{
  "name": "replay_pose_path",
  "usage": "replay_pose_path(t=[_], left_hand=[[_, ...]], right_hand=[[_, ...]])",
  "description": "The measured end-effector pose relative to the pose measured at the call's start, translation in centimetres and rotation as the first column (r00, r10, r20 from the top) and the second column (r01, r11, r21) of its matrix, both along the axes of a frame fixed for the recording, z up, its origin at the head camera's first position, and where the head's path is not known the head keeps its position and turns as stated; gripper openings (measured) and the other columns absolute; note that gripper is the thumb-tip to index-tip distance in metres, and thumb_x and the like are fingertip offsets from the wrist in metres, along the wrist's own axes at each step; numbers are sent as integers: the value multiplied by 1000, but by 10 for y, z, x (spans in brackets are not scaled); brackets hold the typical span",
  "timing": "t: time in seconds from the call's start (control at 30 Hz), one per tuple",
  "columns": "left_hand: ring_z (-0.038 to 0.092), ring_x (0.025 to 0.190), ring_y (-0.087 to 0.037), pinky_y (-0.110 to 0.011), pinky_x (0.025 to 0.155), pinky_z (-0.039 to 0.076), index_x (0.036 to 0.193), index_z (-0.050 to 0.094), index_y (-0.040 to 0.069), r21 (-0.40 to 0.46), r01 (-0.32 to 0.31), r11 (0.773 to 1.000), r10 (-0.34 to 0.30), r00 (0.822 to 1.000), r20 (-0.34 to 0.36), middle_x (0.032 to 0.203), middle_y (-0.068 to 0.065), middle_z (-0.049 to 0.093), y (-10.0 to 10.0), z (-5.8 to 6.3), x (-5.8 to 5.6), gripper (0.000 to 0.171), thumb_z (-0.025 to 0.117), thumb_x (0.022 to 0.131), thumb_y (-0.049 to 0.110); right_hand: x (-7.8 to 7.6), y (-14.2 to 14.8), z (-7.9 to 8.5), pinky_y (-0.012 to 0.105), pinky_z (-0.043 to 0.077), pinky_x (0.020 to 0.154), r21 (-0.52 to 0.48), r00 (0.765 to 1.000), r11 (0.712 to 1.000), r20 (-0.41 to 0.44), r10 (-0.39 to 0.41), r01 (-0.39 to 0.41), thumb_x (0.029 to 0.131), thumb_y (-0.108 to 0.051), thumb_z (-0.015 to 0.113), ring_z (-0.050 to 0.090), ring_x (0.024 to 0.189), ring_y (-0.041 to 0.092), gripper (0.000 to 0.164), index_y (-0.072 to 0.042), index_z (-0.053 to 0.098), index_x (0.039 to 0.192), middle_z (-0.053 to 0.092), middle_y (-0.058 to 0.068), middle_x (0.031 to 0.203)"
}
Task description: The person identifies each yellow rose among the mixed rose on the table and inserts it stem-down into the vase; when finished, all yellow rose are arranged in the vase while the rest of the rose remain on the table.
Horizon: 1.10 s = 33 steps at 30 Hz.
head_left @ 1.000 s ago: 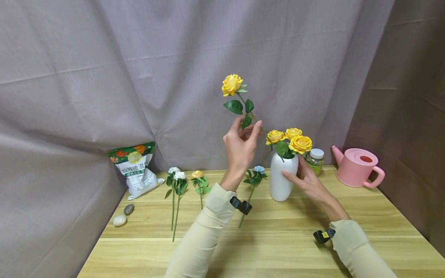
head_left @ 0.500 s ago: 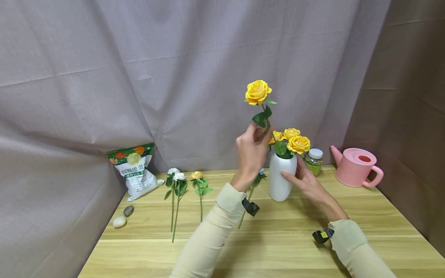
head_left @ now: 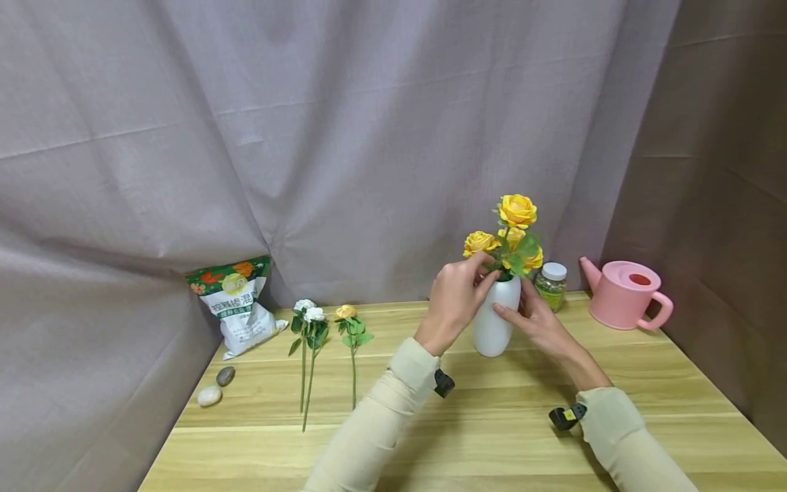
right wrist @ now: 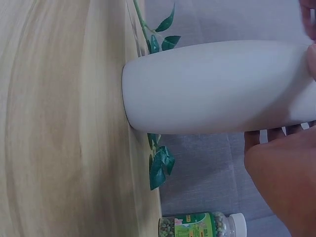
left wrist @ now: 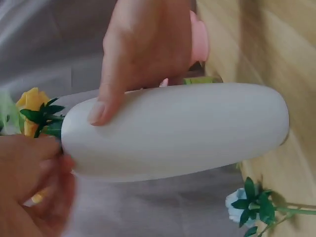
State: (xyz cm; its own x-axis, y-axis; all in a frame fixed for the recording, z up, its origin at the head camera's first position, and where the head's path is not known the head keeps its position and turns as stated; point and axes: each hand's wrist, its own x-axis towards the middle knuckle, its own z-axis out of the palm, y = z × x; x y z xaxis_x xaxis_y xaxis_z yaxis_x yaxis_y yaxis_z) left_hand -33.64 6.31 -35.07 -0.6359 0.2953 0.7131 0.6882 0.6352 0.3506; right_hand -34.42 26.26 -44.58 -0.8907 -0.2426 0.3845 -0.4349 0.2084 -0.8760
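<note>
White vase (head_left: 492, 329) stood on tabletop (head_left: 492, 437), its upper side grasped by the right hand (head_left: 549, 331), thumb to the front. Uppermost yellow rose (head_left: 518, 210) pinched by its stem in the left hand (head_left: 456, 301) at the vase mouth; lower stem hidden by fingers. Other yellow roses (head_left: 479, 242) are held in the vase. Jar (head_left: 550, 292) and pink watering can (head_left: 624, 297) placed to the right; white flowers (head_left: 314, 314) laid well to the left.

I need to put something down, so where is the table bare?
The table is bare between left sleeve and right sleeve, in front of the vase; right of that sleeve, in front of the watering can; and front left, nearer than the white stone. It's crowded around the vase: left hand, right hand, roses, jar.
</note>
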Motion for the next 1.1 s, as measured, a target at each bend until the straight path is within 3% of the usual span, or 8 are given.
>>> replay_pose_path(t=[0.1,0.23,0.37,0.47,0.63,0.8,1.0,1.1], left_hand=[[66,74,5,-9,62,50,110,73,23,-24,-9,1000,11,995,97,94,10,77,-1,-2,3,16,68,97,31],[66,72,5,-7,62,50,113,72,19,25,21,999,-24,992,123,93,7,77,-3,5,4,20,71,95,26],[68,74,2,-6,63,50,122,67,16,62,94,994,-102,984,145,96,4,78,-5,13,8,35,77,90,27],[72,82,-3,-9,69,54,126,62,13,75,164,984,-176,964,199,102,1,77,-6,17,11,47,81,86,27],[71,88,-3,-11,74,56,119,64,12,111,216,970,-237,940,246,105,0,77,-8,24,13,29,70,91,16],[67,84,3,-10,73,55,109,71,16,148,190,971,-219,952,213,101,6,77,-4,23,9,14,63,98,20],[65,74,6,-6,64,50,104,78,21,188,57,981,-83,988,134,89,8,77,1,17,3,14,67,98,26],[63,69,6,-7,60,48,101,79,21,179,4,984,-26,992,120,84,9,76,2,14,0,13,68,97,25]], right_hand=[[0,0,-1,12,44,100,-2,1000,1000,4,4,-4,100,-17,63,47,136,9,73,-36,21,157,39,1,155],[-1,-1,1,12,43,102,-13,1000,1000,-4,21,-21,100,-15,62,43,140,11,75,-36,19,158,36,0,158],[0,-1,1,11,40,105,-31,999,999,-6,35,-35,100,-13,62,38,145,13,77,-37,18,159,31,-1,162],[0,-1,-1,10,38,107,-37,999,998,-3,41,-41,100,-11,61,32,149,14,80,-38,15,159,25,-1,166],[0,-1,1,8,39,105,-31,1000,999,0,27,-27,100,-12,61,35,146,11,79,-38,16,159,26,1,165],[1,-1,2,9,40,103,-13,1000,1000,5,8,-8,101,-15,62,38,143,11,77,-39,17,158,29,-2,162],[2,-1,2,10,40,104,-5,1000,1000,-3,-4,4,100,-15,63,42,141,11,75,-37,19,157,34,0,159],[2,-1,3,10,40,103,-10,1000,1000,-9,-10,10,100,-15,63,43,139,11,75,-36,21,157,35,2,159]])
